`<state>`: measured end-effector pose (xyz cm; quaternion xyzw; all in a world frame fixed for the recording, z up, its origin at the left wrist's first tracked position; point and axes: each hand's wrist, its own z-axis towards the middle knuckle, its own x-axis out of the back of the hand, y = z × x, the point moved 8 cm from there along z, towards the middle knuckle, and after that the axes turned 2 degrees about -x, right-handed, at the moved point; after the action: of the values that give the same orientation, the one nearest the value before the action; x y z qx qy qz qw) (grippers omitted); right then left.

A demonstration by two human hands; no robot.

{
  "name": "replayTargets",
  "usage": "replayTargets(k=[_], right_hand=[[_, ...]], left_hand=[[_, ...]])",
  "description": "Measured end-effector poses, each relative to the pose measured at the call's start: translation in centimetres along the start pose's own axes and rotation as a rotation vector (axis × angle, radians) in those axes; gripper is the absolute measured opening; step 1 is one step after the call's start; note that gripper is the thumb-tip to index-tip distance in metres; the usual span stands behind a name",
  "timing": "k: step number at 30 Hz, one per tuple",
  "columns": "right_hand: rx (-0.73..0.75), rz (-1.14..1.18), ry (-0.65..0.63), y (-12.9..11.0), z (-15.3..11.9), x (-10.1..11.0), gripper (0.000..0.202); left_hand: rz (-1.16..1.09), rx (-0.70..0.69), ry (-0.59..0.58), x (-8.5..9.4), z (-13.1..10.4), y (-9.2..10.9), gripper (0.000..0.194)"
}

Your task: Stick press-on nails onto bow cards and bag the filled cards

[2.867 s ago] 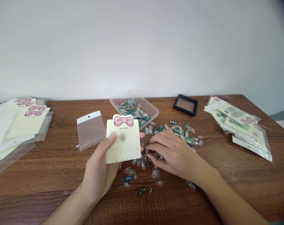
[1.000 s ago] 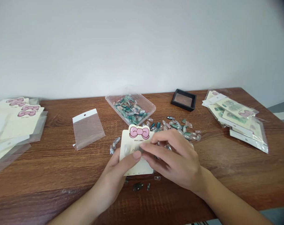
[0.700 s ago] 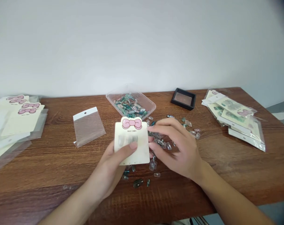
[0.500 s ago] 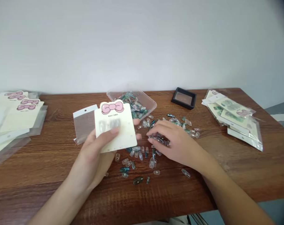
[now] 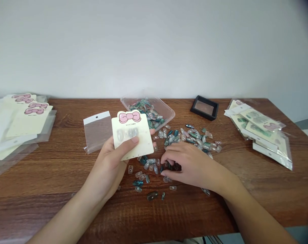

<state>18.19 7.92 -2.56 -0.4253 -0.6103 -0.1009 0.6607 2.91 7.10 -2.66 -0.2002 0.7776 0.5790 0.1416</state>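
Note:
Between the thumb and fingers of my left hand is a cream display card with a pink bow at its top, held upright. Several clear and greyish press-on nails sit on the card in a row. My right hand rests low over a loose pile of press-on nails, its fingers curled and thumb apart, with dark nails visible beneath. I see nothing gripped between its fingertips. More clear, teal and dark nails lie scattered on the wooden table below the card.
A clear plastic container of nails stands behind the card. Beside it are a black frame and a transparent bag. Bow cards with bags lie at the left, bagged nail cards at the right.
My right hand has moved down over the nearer part of the pile, uncovering nails behind it. The card in my left hand has shifted slightly right; the view has shifted a little too.

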Motion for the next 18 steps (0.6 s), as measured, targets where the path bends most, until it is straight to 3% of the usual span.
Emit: replayTargets(k=[18], right_hand=[[0.028, -0.096, 0.060, -1.0, -0.7, 0.1, 0.003]], left_hand=[[0.007, -0.130, 0.115, 1.3, 0.7, 0.5, 0.048]])
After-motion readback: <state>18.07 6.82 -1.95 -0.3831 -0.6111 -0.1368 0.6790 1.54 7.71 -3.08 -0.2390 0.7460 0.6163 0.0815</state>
